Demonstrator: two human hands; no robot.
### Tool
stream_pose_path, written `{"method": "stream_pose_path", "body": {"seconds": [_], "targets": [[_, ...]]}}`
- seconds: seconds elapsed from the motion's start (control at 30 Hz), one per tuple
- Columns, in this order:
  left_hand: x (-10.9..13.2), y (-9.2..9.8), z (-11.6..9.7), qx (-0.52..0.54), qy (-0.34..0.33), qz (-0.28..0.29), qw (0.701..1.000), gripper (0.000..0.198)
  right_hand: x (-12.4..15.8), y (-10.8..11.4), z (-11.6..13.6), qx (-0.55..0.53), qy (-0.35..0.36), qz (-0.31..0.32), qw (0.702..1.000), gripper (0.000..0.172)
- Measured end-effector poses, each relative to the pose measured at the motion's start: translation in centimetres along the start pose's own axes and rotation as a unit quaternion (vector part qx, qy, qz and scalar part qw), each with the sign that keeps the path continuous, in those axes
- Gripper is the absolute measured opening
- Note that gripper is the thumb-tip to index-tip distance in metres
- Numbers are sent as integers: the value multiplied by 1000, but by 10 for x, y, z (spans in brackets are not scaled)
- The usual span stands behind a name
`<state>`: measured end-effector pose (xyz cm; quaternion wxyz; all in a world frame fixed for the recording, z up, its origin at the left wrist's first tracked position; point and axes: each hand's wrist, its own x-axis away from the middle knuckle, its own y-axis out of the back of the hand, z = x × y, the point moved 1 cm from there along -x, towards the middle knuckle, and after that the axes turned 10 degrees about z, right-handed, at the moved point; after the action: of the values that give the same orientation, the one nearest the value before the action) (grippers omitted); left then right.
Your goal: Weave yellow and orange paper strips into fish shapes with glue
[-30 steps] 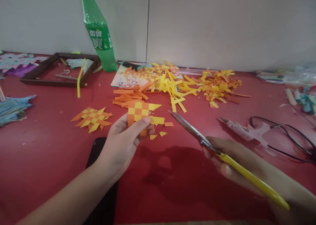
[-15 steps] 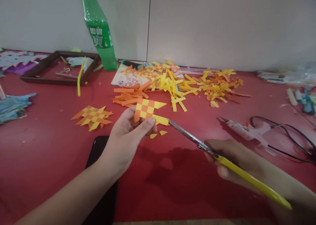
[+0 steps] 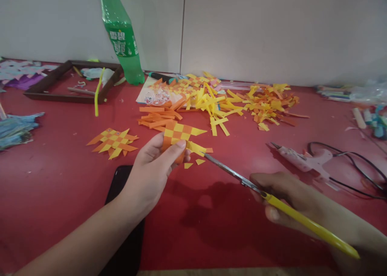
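Observation:
My left hand (image 3: pixel 152 169) pinches a woven orange-and-yellow paper piece (image 3: pixel 179 134) above the red table (image 3: pixel 60 179). My right hand (image 3: pixel 287 199) grips yellow-handled scissors (image 3: pixel 263 193). Their blade tips reach the yellow strip end at the piece's right side. A few small paper offcuts (image 3: pixel 193 163) lie on the table just below the piece. A second woven paper piece (image 3: pixel 113 142) lies flat to the left.
Heaps of orange and yellow paper strips (image 3: pixel 223 100) lie behind. A green bottle (image 3: pixel 121 38) stands by the wall, beside a wooden frame (image 3: pixel 66 84). A pink glue gun (image 3: pixel 302 159) with black cord lies right. A black phone (image 3: pixel 123 227) sits under my left forearm.
The scissors moved left from open air to the yellow strip end of the woven piece. My left hand turned the piece slightly, and an orange tab now shows at its right.

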<state>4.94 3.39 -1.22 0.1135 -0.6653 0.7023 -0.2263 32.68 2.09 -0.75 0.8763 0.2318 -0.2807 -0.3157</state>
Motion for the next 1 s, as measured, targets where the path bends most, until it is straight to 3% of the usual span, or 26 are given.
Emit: {"method": "stream_pose_path", "body": {"seconds": [0.07, 0.2, 0.37, 1.0], "targets": [[-1, 0, -1, -8, -9, -7, 1000, 9, -1, 0, 1, -1, -10, 25, 1000, 53], [-2, 3, -1, -1, -24, -37, 999, 30, -3, 1, 3, -16, -24, 46, 999, 53], [-2, 4, -1, -5, -15, -48, 999, 28, -4, -1, 4, -16, -33, 68, 997, 57], [-2, 2, 2, 2, 19, -41, 999, 42, -6, -4, 0, -33, -54, 103, 993, 57]]}}
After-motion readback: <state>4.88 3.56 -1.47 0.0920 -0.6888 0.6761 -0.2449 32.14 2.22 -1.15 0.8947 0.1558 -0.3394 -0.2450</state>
